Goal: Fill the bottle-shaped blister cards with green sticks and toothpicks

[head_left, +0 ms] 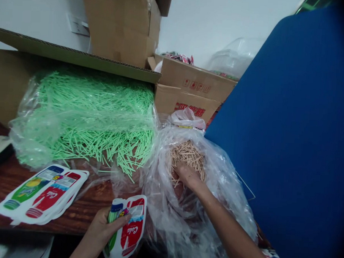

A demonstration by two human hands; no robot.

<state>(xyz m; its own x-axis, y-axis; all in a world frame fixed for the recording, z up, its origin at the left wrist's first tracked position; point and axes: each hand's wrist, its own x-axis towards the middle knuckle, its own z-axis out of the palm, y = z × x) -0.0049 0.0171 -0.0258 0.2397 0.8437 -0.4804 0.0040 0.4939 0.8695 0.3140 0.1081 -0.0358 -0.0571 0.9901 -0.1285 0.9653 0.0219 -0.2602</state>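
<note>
My left hand [110, 225] is closed around a bottle-shaped printed packet [133, 228], red with "Cola" on one half and green on the other. The thumb presses on its front face. Inside a clear plastic bag [168, 212] lies a heap of short, thin brown sticks [189, 154]. My right hand [188, 176] reaches down into them, its fingertips hidden among the sticks. To the left, a stack of matching packets [48, 194] rests on the dark wooden table [91, 209].
An opened cardboard box [78, 54] lies behind clear plastic filled with thin green sticks [104, 103]. More cardboard boxes [122, 28] stand against the wall. A large blue panel [288, 130] rises along the right side, close to the plastic bag.
</note>
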